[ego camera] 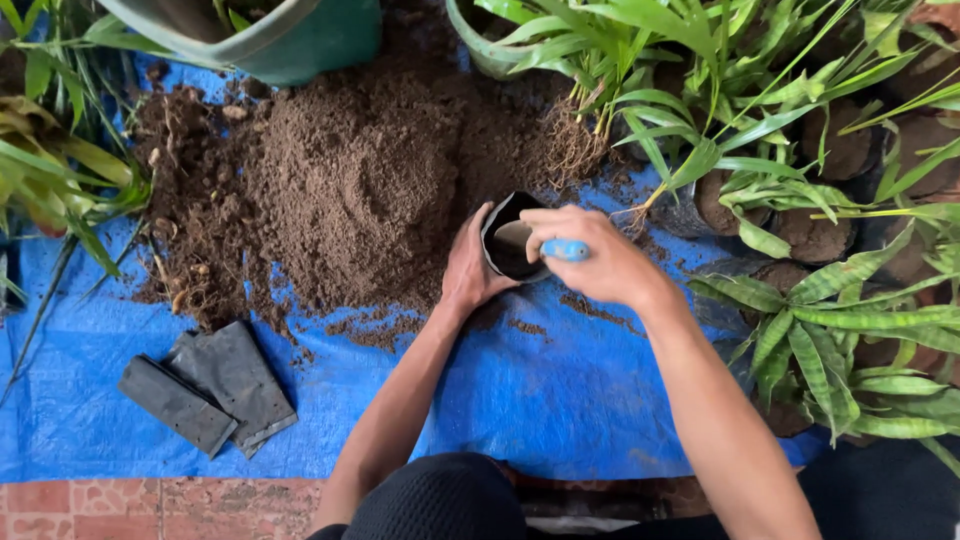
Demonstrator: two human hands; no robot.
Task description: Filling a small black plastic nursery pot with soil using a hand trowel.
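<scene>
Bag (508, 250), a small black planting one, stood open on the blue tarp (560, 400) just beside the soil heap (350, 190). Left hand (470, 265) gripped its rim, seemingly to keep the mouth wide. Right hand (590, 260) was closed around a blue-handled tool (566, 250) held over the opening. Flat spare bags (210, 385) lay well left of the bag; potted plants (820, 300) crowded its right.

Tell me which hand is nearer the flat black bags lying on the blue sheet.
Left. The left hand holds the open black bag on the side toward the flat black bags; the right hand, holding a blue-handled tool, is farther away.
</scene>
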